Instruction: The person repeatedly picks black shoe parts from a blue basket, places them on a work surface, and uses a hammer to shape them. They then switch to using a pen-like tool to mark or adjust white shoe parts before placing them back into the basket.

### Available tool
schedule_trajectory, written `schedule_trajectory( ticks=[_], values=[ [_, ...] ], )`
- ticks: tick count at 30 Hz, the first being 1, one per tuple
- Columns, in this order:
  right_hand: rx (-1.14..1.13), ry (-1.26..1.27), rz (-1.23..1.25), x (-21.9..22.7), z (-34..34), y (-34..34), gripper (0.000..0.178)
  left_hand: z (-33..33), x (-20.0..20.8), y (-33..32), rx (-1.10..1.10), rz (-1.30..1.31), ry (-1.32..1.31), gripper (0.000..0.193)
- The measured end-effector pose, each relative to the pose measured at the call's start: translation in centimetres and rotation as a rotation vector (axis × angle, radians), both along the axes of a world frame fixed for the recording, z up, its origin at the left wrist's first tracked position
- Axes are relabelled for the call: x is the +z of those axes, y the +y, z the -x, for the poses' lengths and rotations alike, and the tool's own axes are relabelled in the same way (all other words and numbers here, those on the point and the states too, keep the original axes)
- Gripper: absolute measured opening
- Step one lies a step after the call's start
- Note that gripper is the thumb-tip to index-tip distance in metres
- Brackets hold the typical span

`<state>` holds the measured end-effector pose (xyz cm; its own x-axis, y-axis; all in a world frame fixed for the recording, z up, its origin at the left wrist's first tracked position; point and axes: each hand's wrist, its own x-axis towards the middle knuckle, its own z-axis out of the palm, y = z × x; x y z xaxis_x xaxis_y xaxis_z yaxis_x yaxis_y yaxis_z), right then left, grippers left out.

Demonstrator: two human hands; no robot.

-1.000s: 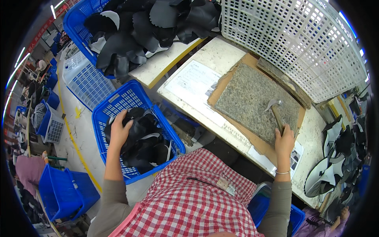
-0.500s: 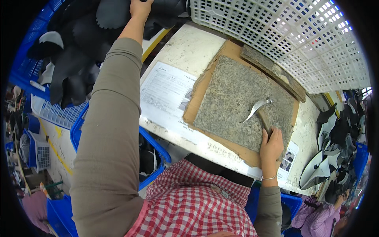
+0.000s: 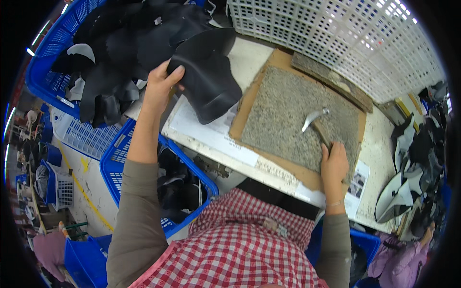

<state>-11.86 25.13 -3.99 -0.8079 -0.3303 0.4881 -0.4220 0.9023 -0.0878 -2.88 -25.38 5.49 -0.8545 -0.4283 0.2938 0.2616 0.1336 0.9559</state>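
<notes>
Pinched between the thumb and fingers of my left hand is a black leather piece, curved and floppy, held up over the left end of the white table. My right hand is wrapped round the wooden handle of a hammer. The hammer's bright curved metal head rests on or just over a grey speckled stone slab. Beneath the slab lies a sheet of brown cardboard. Part of a printed paper is hidden under the leather piece.
A blue crate heaped with black leather pieces stands at the far left. Another blue crate sits below the table edge. A white perforated basket rises behind the slab, beside a narrow stone strip. Black and white pieces pile up at right.
My left hand has come back from the far-left crate toward the table, bringing a black leather piece. My right hand keeps hold of the hammer, nearly still.
</notes>
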Motion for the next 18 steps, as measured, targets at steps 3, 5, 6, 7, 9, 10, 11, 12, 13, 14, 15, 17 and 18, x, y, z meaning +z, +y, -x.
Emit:
schedule_trajectory(
  ticks=[3,5,6,7,9,10,11,12,13,14,15,17,18],
  values=[
    [-0.007,-0.054,0.058,0.4,-1.2,0.5,0.029,0.7,2.9,3.1,-0.244,0.036,0.068,0.034],
    [-0.059,-0.155,0.157,0.4,-3.1,1.4,0.031,2.7,3.8,4.9,-0.405,0.030,0.215,0.030],
    [-0.075,-0.189,0.217,0.3,-4.0,1.9,0.032,3.9,4.0,5.5,-0.484,0.006,0.238,0.028],
    [-0.102,-0.256,0.311,0.3,-5.2,2.6,0.032,5.3,3.7,6.2,-0.565,-0.020,0.251,0.027],
    [-0.090,-0.367,0.508,0.2,-6.9,4.2,0.032,7.9,2.5,7.3,-0.674,-0.226,0.166,0.028],
    [-0.128,-0.335,0.490,0.1,-7.4,4.7,0.033,9.1,1.4,8.2,-0.735,-0.388,0.065,0.037],
    [-0.101,-0.402,0.553,0.2,-7.9,5.5,0.033,10.3,0.2,9.0,-0.791,-0.545,-0.039,0.051],
    [-0.094,-0.483,0.629,0.3,-8.6,6.1,0.034,11.4,-1.2,10.2,-0.683,-0.281,-0.092,0.040],
    [-0.102,-0.552,0.712,0.3,-9.2,6.7,0.034,12.2,-2.7,11.6,-0.569,-0.019,-0.139,0.035],
    [-0.075,-0.559,0.751,0.3,-9.7,7.0,0.036,12.4,-3.7,12.6,-0.558,0.209,-0.260,0.042],
    [-0.063,-0.547,0.748,0.4,-10.3,7.3,0.036,12.5,-4.4,13.8,-0.516,0.427,-0.335,0.047],
    [0.000,-0.553,0.745,0.5,-11.1,7.5,0.035,12.0,-4.8,17.5,-0.268,0.613,-0.052,0.055],
    [0.020,-0.517,0.711,0.4,-11.5,7.5,0.035,10.4,-4.2,18.5,-0.041,0.843,-0.072,0.061]
  ],
)
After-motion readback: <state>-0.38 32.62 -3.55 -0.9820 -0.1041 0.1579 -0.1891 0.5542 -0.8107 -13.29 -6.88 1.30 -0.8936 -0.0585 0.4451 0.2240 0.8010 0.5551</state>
